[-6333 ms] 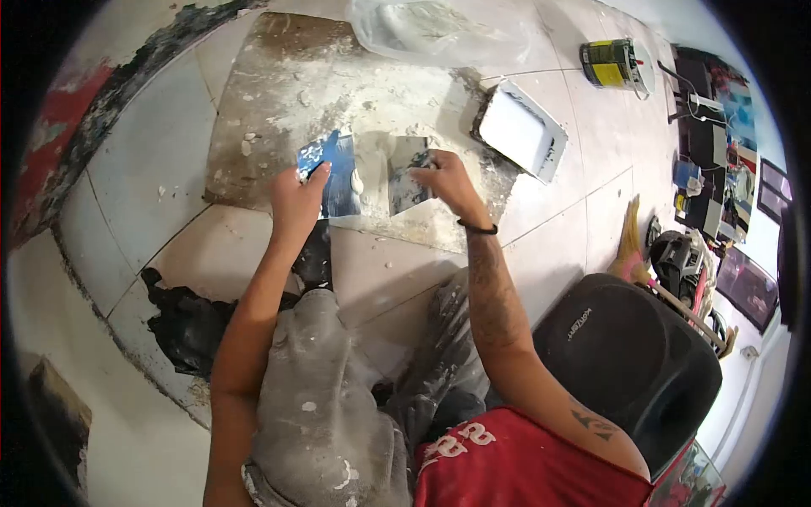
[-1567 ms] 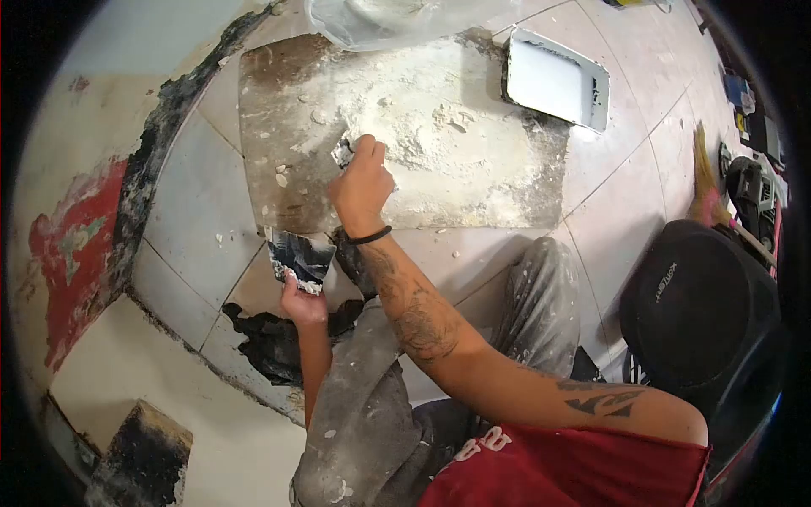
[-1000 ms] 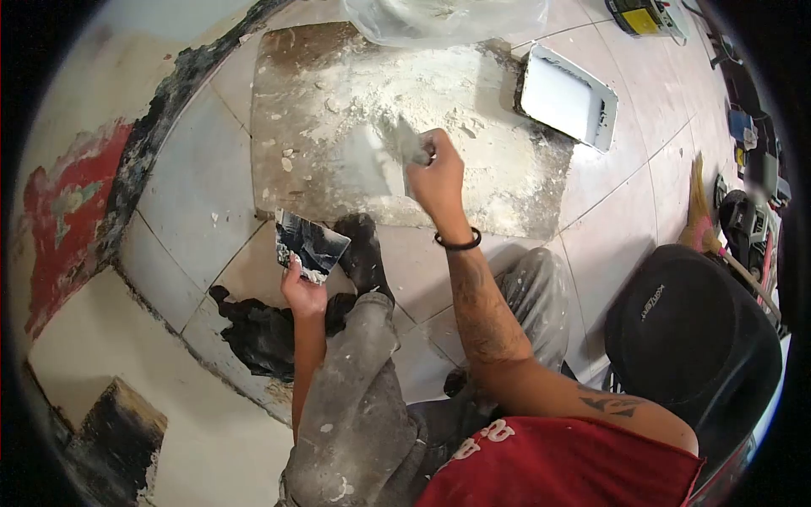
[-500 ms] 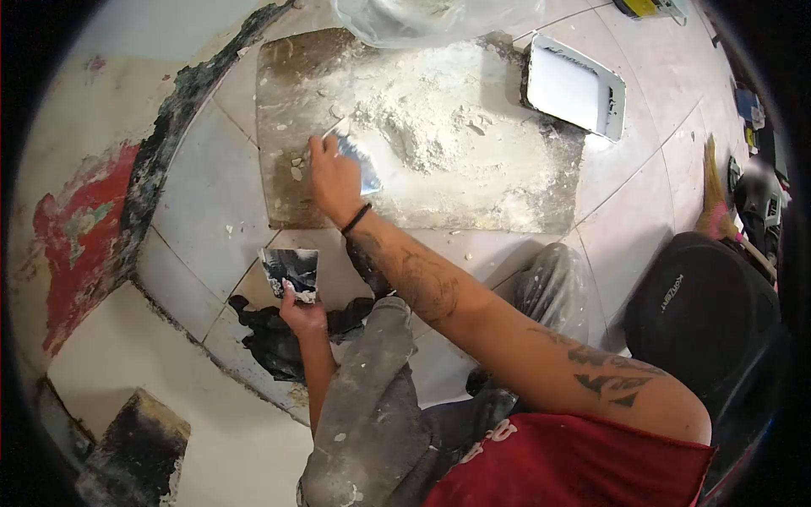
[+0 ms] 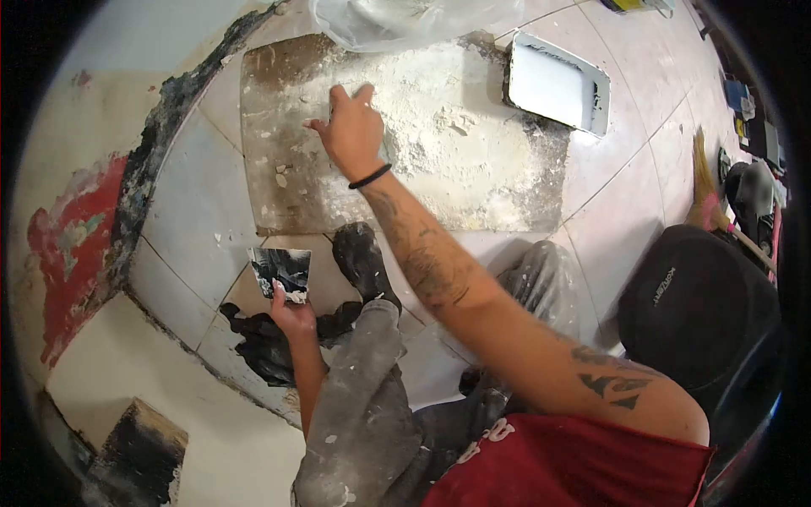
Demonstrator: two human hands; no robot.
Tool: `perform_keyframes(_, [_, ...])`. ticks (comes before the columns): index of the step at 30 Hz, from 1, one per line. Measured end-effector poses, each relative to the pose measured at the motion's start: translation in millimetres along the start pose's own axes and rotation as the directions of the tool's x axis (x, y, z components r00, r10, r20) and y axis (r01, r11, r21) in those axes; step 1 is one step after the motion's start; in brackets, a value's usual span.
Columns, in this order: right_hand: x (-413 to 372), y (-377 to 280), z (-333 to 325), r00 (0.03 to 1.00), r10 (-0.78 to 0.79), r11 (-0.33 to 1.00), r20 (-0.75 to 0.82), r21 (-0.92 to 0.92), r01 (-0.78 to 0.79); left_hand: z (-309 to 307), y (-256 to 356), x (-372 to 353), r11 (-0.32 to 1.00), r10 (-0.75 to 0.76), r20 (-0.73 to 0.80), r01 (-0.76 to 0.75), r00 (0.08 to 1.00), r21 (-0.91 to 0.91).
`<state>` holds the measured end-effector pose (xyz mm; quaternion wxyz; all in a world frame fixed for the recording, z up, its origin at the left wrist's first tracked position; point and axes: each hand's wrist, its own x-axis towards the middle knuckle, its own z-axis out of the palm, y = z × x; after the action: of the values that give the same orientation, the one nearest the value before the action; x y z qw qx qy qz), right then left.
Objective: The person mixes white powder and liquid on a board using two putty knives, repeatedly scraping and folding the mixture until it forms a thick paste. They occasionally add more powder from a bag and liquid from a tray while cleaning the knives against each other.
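Observation:
My left hand [image 5: 293, 315] grips a dark, wide-bladed scraper [image 5: 280, 272] smeared with white paste, held upright above the tiles. Over the board [image 5: 274, 207], my right hand [image 5: 355, 135] is closed palm-down with its fingers pointing away from me. It holds a metal scraper, now almost wholly hidden beneath the hand. White powder and paste [image 5: 422, 148] lie heaped on the board just right of that hand. Small loose lumps show to the hand's left.
A white tray [image 5: 553, 84] of pale liquid rests on the board's far right corner. Beyond the board is a clear plastic bag [image 5: 405, 25] with white powder. A black cloth [image 5: 274, 346] lies under my left hand; a black bag [image 5: 701, 300] and broom [image 5: 705, 186] stand right.
My right hand has moved away from me and turned with the metal scraper, hiding its blade. My left hand keeps its scraper in nearly the same place. The view has shifted slightly.

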<state>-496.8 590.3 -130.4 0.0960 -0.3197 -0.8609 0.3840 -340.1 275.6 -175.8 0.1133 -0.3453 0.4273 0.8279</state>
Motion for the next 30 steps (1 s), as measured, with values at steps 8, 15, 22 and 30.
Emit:
perform_keyframes(8, [63.1, 31.0, -6.2, 0.326, -0.597, 0.557, 0.733, 0.086, 0.826, 21.4, -4.9, -12.8, 0.999, -0.03, -0.229, 0.023, 0.973, -0.034])
perform_keyframes(15, [94.4, 32.2, -8.5, 0.189, -0.615, 0.387, 0.765, 0.084, 0.918, 2.6, -16.0, -4.3, 0.996, -0.04, -0.128, 0.03, 0.991, -0.081])
perform_keyframes(22, [104.8, 34.1, -2.0, 0.292, -0.558, 0.433, 0.777, -0.028, 0.901, 2.3, -8.9, -6.9, 0.995, -0.014, -0.076, 0.007, 0.997, -0.096])
perform_keyframes(30, [109.3, 42.6, 14.7, 0.253, -0.579, 0.32, 0.775, -0.069, 0.945, 7.9, -11.2, -9.4, 0.997, 0.049, -0.078, -0.054, 0.996, -0.063])
